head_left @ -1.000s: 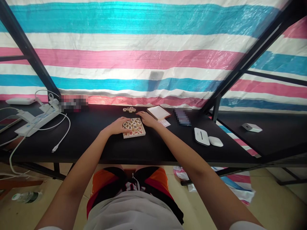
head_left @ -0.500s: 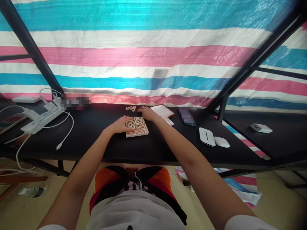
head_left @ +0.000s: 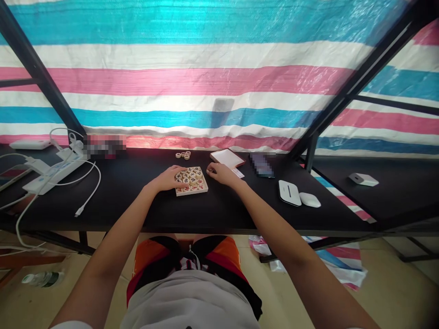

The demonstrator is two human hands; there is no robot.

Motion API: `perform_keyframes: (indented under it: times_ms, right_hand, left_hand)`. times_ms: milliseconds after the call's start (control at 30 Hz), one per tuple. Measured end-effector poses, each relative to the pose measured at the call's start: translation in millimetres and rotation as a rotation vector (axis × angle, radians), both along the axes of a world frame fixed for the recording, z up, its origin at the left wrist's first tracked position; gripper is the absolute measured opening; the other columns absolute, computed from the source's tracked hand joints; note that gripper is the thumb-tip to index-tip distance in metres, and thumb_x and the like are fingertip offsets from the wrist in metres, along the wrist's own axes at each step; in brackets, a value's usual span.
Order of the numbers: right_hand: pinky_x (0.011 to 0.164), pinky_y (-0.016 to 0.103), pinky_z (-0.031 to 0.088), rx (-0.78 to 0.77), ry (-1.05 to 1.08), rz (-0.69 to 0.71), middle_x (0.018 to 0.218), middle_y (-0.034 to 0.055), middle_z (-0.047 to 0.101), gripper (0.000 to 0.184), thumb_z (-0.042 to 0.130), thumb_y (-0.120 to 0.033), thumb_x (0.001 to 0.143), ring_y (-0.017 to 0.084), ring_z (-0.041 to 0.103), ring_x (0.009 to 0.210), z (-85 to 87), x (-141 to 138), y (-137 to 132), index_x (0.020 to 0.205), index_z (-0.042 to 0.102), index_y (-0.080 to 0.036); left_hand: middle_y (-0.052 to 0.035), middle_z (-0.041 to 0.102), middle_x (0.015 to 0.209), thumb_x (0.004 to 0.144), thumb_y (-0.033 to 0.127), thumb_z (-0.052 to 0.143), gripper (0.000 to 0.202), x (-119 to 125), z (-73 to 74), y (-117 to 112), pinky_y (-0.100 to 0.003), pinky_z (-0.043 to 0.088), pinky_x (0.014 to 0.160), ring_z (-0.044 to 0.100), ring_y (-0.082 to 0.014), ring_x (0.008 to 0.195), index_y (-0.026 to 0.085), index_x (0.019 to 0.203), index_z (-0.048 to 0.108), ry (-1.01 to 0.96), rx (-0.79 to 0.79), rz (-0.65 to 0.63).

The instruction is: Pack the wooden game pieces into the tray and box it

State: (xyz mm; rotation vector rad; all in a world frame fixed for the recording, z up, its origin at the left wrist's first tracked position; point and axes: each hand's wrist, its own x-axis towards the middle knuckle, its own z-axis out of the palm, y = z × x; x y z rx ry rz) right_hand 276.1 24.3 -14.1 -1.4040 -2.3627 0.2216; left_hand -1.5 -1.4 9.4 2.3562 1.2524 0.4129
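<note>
A small wooden tray [head_left: 192,189] packed with round chess pieces lies on the black table [head_left: 144,201] in front of me. My left hand [head_left: 167,178] rests on the tray's left edge, fingers curled over the nearest pieces. My right hand [head_left: 219,173] is at the tray's right edge, its fingertips pinched on a small pale chess piece [head_left: 207,171]. A few loose pieces [head_left: 183,156] lie behind the tray. The tray's flat lid [head_left: 227,158] sits just beyond my right hand.
To the right lie a blurred dark object [head_left: 261,164], two white devices [head_left: 288,193] [head_left: 309,199] and a white box [head_left: 363,179] on the neighbouring table. A power strip [head_left: 51,171] with white cables lies at the left. A striped tarp hangs behind. A bottle [head_left: 39,278] is on the floor.
My right hand reached back to the loose pieces, then came forward to the tray's right edge with a piece in its fingertips. My left hand stayed on the tray.
</note>
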Motion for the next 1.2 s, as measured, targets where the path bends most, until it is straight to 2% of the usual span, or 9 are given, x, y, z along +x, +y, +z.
perform_keyframes:
  times_ms: [300,467,633,767,867,933,1000,1100,1200]
  right_hand:
    - [0.083,0.032,0.046,0.089,0.321,0.102,0.097,0.0062,0.066,0.032,0.053,-0.04,0.086,0.019,0.06,0.09,8.0,-9,-24,0.109,0.06,-0.019]
    - [0.081,0.032,0.046,0.155,0.246,0.256,0.086,0.0049,0.064,0.02,0.061,-0.037,0.082,0.019,0.058,0.086,14.1,-19,-36,0.091,0.062,-0.02]
    - [0.089,0.034,0.044,0.145,0.214,0.346,0.094,0.0064,0.064,0.013,0.062,-0.033,0.082,0.02,0.056,0.093,13.7,-21,-37,0.083,0.063,-0.02]
    - [0.092,0.036,0.043,0.148,0.246,0.325,0.104,0.0078,0.061,0.022,0.063,-0.039,0.082,0.022,0.054,0.099,12.5,-19,-36,0.094,0.063,-0.02]
    - [0.092,0.035,0.042,0.157,0.302,0.247,0.104,0.0082,0.061,0.024,0.05,-0.035,0.09,0.021,0.054,0.101,9.7,-19,-32,0.104,0.061,-0.019]
    - [0.089,0.034,0.042,0.15,0.303,0.149,0.1,0.0078,0.061,0.024,0.041,-0.026,0.093,0.02,0.055,0.096,5.8,-18,-28,0.106,0.06,-0.018]
    - [0.083,0.032,0.042,0.09,0.249,0.078,0.091,0.006,0.062,0.025,0.042,-0.021,0.09,0.019,0.056,0.088,1.2,-18,-22,0.107,0.059,-0.018]
    - [0.077,0.029,0.042,-0.016,0.212,0.073,0.084,0.0032,0.063,0.023,0.048,-0.021,0.087,0.017,0.057,0.081,-2.8,-15,-17,0.107,0.059,-0.018]
    - [0.076,0.028,0.042,-0.036,0.251,0.018,0.086,0.0035,0.065,0.02,0.045,-0.024,0.09,0.016,0.058,0.08,-1.8,-12,-16,0.102,0.06,-0.019]
  left_hand:
    - [-0.0091,0.045,0.137,0.07,0.071,0.058,0.082,-1,-1.3,2,-0.039,0.036,0.105,0.044,-0.0299,0.126,0.025,0.137,0.046,0.013,0.007,0.011]
    - [-0.0113,0.047,0.135,0.069,0.068,0.062,0.083,2,1.5,1,-0.04,0.036,0.106,0.044,-0.031,0.125,0.021,0.135,0.048,-0.003,0.018,0.022]
    - [-0.0119,0.047,0.135,0.068,0.067,0.064,0.081,3,1.1,0,-0.042,0.034,0.107,0.044,-0.0319,0.126,0.021,0.134,0.05,-0.022,0.015,0.025]
    - [-0.0086,0.044,0.141,0.086,0.065,0.042,0.066,7,-5.3,2,-0.038,0.032,0.11,0.04,-0.0271,0.131,0.025,0.138,0.045,-0.206,-0.006,0.109]
    - [-0.0081,0.043,0.143,0.094,0.058,0.027,0.059,15,-9.7,4,-0.037,0.029,0.111,0.037,-0.0243,0.134,0.024,0.14,0.042,-0.354,0.013,0.243]
    - [-0.0095,0.045,0.142,0.096,0.055,0.026,0.058,22,-11.6,5,-0.038,0.028,0.112,0.038,-0.0244,0.134,0.021,0.14,0.042,-0.382,0.016,0.296]
    - [-0.0112,0.047,0.14,0.096,0.052,0.026,0.057,29,-13.3,5,-0.037,0.028,0.112,0.039,-0.0243,0.133,0.018,0.138,0.044,-0.386,0.027,0.321]
    - [-0.0127,0.049,0.137,0.096,0.049,0.028,0.055,40,-17.2,5,-0.037,0.028,0.112,0.04,-0.0237,0.132,0.016,0.135,0.048,-0.391,0.072,0.327]
    - [-0.0125,0.051,0.135,0.096,0.048,0.028,0.053,52,-22.3,8,-0.037,0.028,0.111,0.041,-0.0234,0.13,0.015,0.132,0.05,-0.41,0.095,0.32]
